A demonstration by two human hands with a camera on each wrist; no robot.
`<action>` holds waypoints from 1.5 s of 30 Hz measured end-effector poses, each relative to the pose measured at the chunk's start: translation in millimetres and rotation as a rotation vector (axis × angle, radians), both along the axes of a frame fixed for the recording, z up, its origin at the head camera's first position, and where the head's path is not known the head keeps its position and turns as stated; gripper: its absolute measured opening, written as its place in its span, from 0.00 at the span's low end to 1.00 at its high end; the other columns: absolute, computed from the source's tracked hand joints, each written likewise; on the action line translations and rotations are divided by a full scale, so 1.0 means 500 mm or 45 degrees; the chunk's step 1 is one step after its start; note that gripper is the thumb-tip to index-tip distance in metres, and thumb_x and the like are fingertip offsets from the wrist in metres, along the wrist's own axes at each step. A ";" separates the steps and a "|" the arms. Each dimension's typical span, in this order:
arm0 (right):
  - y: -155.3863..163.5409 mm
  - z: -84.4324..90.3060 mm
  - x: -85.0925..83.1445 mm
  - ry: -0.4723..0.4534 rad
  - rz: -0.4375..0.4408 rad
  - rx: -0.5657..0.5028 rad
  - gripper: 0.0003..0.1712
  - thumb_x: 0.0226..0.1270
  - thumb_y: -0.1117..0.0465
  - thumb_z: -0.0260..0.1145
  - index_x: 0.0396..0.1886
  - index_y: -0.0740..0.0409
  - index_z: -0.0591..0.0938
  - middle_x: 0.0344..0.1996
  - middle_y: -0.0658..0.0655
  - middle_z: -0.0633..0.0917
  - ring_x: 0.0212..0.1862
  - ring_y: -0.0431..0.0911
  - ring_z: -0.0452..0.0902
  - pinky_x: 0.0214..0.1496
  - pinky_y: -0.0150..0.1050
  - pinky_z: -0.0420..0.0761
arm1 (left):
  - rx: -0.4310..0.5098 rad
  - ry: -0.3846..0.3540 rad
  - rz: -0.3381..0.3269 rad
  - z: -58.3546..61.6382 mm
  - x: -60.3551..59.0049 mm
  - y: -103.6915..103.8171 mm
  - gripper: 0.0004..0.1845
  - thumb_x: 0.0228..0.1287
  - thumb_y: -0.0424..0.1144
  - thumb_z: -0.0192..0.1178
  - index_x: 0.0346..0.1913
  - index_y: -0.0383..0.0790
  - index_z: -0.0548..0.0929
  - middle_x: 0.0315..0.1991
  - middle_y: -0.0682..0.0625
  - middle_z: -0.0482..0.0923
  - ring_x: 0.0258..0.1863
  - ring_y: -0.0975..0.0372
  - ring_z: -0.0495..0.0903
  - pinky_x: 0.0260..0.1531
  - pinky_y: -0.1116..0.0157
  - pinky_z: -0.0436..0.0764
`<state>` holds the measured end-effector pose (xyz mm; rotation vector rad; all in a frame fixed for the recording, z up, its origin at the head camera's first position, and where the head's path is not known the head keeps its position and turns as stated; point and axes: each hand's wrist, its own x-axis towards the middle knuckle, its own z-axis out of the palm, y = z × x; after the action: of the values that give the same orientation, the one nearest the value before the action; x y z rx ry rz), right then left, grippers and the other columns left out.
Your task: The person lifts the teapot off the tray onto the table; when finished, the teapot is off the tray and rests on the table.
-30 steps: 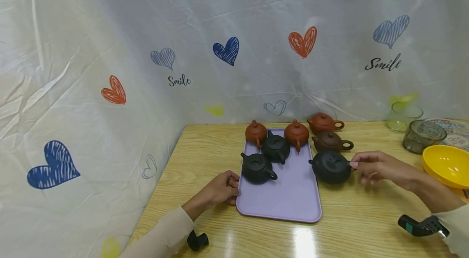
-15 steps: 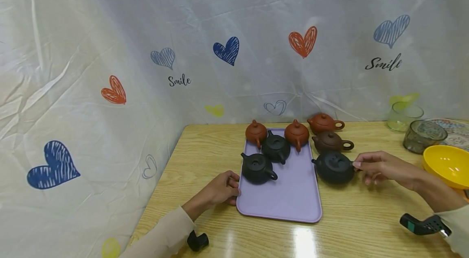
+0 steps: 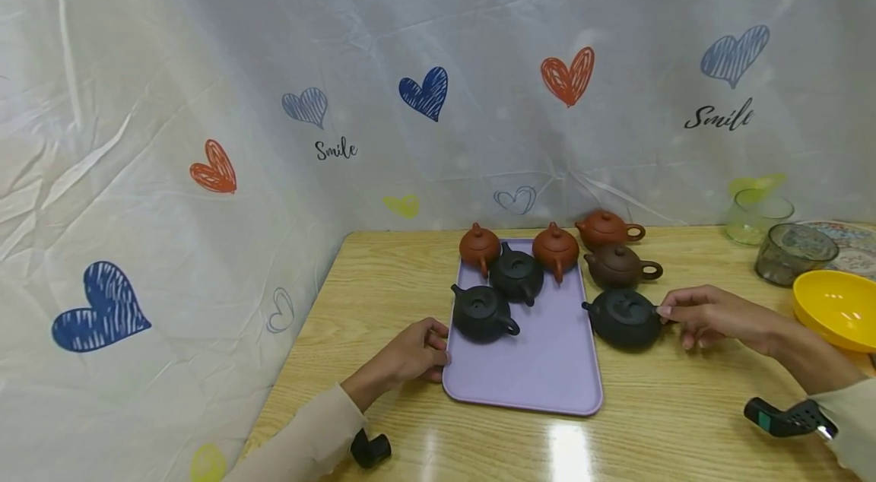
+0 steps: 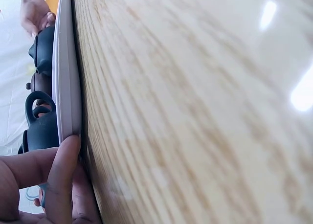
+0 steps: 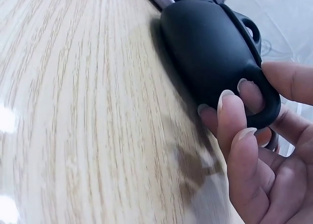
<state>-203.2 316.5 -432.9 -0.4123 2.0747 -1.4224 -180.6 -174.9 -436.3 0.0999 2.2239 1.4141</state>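
Observation:
My right hand [image 3: 701, 317] holds a black teapot [image 3: 625, 319] by its loop handle, just right of the lilac tray [image 3: 527, 379]. In the right wrist view a fingertip [image 5: 250, 94] shows through the handle [image 5: 266, 116], with the thumb on top. The teapot looks upright, at or very near the table. On the left, my left hand [image 3: 411, 353] pinches the tray's left rim, its fingertip [image 4: 71, 145] against the side wall. Two black teapots, one nearer [image 3: 481, 313] and one farther [image 3: 516, 277], stand on the tray. Two red-brown teapots [image 3: 479, 246] are at its far corners.
Behind the held teapot stand a dark brown teapot [image 3: 618, 266] and a red-brown one [image 3: 605, 228]. Farther right are a yellow bowl [image 3: 838, 311], a smoky glass bowl [image 3: 794, 258], a clear glass [image 3: 756, 220] and a patterned plate [image 3: 858, 250]. A printed curtain [image 3: 479, 163] backs the table.
The right hand's black teapot has shifted slightly right, away from the tray, and a little nearer to me. The left hand and the tray stay in place.

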 end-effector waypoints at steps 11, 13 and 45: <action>-0.004 0.001 0.004 -0.015 -0.086 0.110 0.15 0.80 0.55 0.52 0.50 0.60 0.78 0.31 0.55 0.81 0.31 0.45 0.81 0.32 0.34 0.82 | 0.012 -0.010 -0.001 0.000 -0.004 0.000 0.21 0.64 0.26 0.62 0.59 0.29 0.71 0.42 0.42 0.72 0.30 0.58 0.80 0.30 0.63 0.88; -0.005 0.001 0.005 -0.013 -0.088 0.113 0.16 0.81 0.55 0.52 0.51 0.62 0.78 0.31 0.56 0.81 0.31 0.45 0.81 0.32 0.34 0.82 | 0.016 -0.012 0.000 -0.001 -0.004 0.000 0.21 0.63 0.26 0.62 0.58 0.29 0.71 0.42 0.42 0.72 0.30 0.58 0.80 0.30 0.63 0.88; -0.267 0.059 0.042 0.120 -0.231 0.008 0.18 0.74 0.51 0.62 0.45 0.64 0.82 0.42 0.58 0.87 0.27 0.45 0.80 0.29 0.38 0.83 | -0.004 0.003 -0.011 -0.003 -0.006 -0.001 0.21 0.64 0.27 0.62 0.59 0.29 0.71 0.42 0.42 0.73 0.30 0.57 0.80 0.30 0.62 0.88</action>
<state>-182.1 182.9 -403.5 -0.2998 2.2398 -1.5254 -183.8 -175.4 -437.7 0.1102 2.2248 1.4066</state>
